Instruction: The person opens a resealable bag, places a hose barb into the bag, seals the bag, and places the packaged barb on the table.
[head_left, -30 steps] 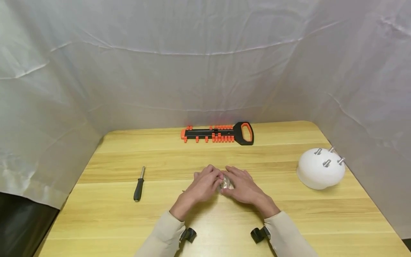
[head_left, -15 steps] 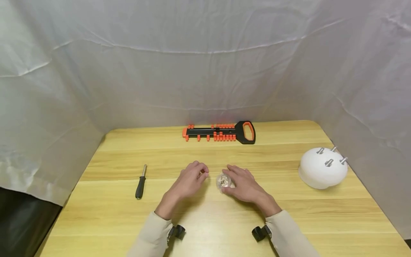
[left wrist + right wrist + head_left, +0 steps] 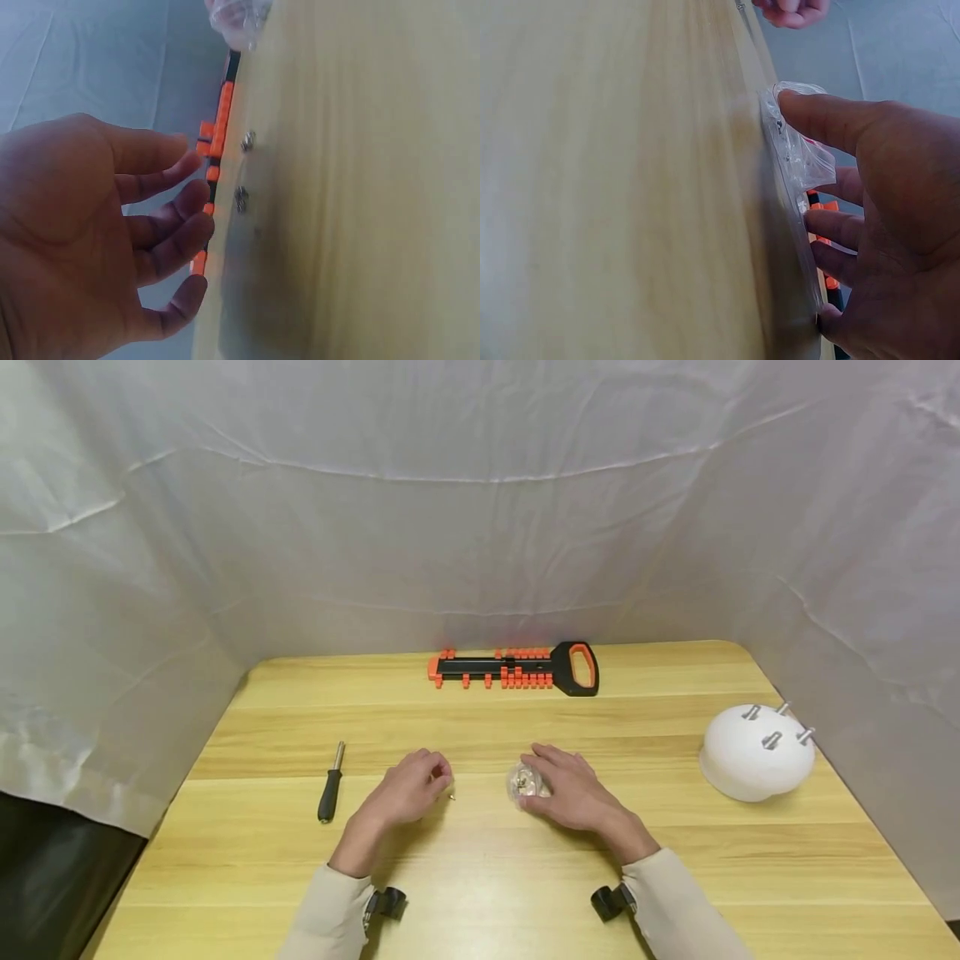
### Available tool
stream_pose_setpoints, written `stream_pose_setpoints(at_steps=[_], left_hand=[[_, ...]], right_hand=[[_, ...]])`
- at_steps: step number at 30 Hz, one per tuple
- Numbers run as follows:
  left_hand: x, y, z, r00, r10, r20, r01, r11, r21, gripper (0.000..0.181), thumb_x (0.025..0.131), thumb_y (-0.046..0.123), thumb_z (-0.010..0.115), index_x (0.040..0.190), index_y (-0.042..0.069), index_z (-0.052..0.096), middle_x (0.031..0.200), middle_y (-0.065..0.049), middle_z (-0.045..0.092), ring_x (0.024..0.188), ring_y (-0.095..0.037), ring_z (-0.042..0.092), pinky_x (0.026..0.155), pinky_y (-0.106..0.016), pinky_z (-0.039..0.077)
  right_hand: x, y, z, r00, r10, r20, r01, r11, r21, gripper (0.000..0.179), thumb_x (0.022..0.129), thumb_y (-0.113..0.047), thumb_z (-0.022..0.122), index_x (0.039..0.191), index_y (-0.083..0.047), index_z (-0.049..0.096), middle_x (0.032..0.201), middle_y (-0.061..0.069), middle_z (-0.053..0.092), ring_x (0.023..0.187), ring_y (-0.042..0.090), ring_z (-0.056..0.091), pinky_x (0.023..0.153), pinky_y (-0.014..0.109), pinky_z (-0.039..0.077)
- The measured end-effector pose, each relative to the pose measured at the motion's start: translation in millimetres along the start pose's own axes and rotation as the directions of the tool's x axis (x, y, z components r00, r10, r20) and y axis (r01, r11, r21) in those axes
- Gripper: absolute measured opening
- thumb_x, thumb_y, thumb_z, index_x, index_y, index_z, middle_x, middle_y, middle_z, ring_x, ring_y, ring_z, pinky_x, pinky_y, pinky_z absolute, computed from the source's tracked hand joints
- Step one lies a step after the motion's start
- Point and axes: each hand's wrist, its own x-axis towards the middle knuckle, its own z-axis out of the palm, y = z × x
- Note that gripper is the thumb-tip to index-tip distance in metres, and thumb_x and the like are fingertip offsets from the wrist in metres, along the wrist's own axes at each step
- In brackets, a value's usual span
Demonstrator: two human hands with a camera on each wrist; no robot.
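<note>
My right hand (image 3: 568, 789) holds a small clear plastic bag (image 3: 521, 782) on the table, its thumb on the near side and fingers around the far side. Small metal pieces show inside the bag. To the left, my left hand (image 3: 411, 785) hovers low over the table with fingers loosely curled. In the left wrist view its thumb and index tips come close together with nothing visible between them. Two small metal pieces, like screws (image 3: 247, 140), lie on the wood beside that hand; one small metal piece (image 3: 452, 796) shows by its fingertips in the head view.
A black-handled screwdriver (image 3: 329, 792) lies at left. Along the back edge is a black and orange tool holder (image 3: 495, 668) with a loop handle. At right stands a white rounded object (image 3: 750, 760) with several metal posts. Grey curtains (image 3: 480, 543) surround the wooden table (image 3: 480, 877).
My left hand has moved away from the bag, leftward, uncovering the bag's left side and a small metal piece on the table. The right hand has stayed on the bag.
</note>
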Motion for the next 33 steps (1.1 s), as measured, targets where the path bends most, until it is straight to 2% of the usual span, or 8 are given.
stream_pose_setpoints(at_steps=[5, 12, 19, 28, 33], left_hand=[[-8.0, -7.7, -1.6, 0.999, -0.019, 0.038, 0.018, 0.999, 0.034, 0.005, 0.094, 0.025, 0.061, 0.096, 0.020, 0.063, 0.096, 0.007, 0.056, 0.093, -0.015, 0.049, 0.087, -0.052, 0.038], [-12.8, -12.9, -2.2, 0.998, -0.003, 0.064, -0.002, 0.997, 0.080, 0.011, 0.088, 0.024, 0.071, 0.096, 0.020, 0.064, 0.096, 0.005, 0.056, 0.095, -0.015, 0.049, 0.091, -0.059, 0.037], [-14.5, -13.6, -2.0, 0.998, -0.015, 0.056, 0.009, 0.995, 0.096, 0.005, 0.090, 0.020, 0.068, 0.091, 0.023, 0.064, 0.094, 0.008, 0.055, 0.093, -0.014, 0.049, 0.089, -0.056, 0.038], [-16.1, -14.6, -1.6, 0.999, -0.036, 0.019, 0.033, 0.992, 0.122, 0.007, 0.089, 0.023, 0.069, 0.087, 0.024, 0.063, 0.092, 0.009, 0.056, 0.090, -0.012, 0.049, 0.084, -0.048, 0.039], [-16.8, -14.8, -0.8, 0.999, -0.028, 0.016, 0.026, 0.992, 0.123, 0.008, 0.090, 0.022, 0.069, 0.084, 0.024, 0.064, 0.091, 0.009, 0.055, 0.092, -0.014, 0.049, 0.081, -0.044, 0.037]], right_hand=[[-0.8, 0, -1, 1.000, -0.004, 0.001, 0.004, 1.000, 0.011, 0.069, 0.088, -0.047, 0.065, 0.145, -0.016, 0.044, 0.157, 0.010, 0.032, 0.146, 0.031, 0.027, 0.118, 0.058, 0.012], [-2.3, 0, -1, 1.000, -0.002, -0.008, 0.002, 1.000, 0.015, 0.068, 0.088, -0.046, 0.065, 0.145, -0.016, 0.044, 0.157, 0.009, 0.032, 0.146, 0.031, 0.027, 0.118, 0.058, 0.012], [-2.0, 0, 0, 1.000, -0.013, -0.014, 0.013, 1.000, 0.011, 0.067, 0.089, -0.046, 0.064, 0.145, -0.015, 0.045, 0.157, 0.010, 0.033, 0.146, 0.032, 0.028, 0.117, 0.059, 0.013], [-1.1, -1, 0, 0.999, -0.025, -0.021, 0.025, 1.000, 0.010, 0.067, 0.089, -0.045, 0.065, 0.145, -0.015, 0.045, 0.156, 0.010, 0.033, 0.146, 0.031, 0.028, 0.117, 0.060, 0.013], [-0.8, -1, 1, 1.000, -0.023, -0.018, 0.023, 1.000, 0.007, 0.067, 0.089, -0.046, 0.065, 0.145, -0.015, 0.045, 0.156, 0.009, 0.033, 0.146, 0.031, 0.028, 0.117, 0.060, 0.013]])
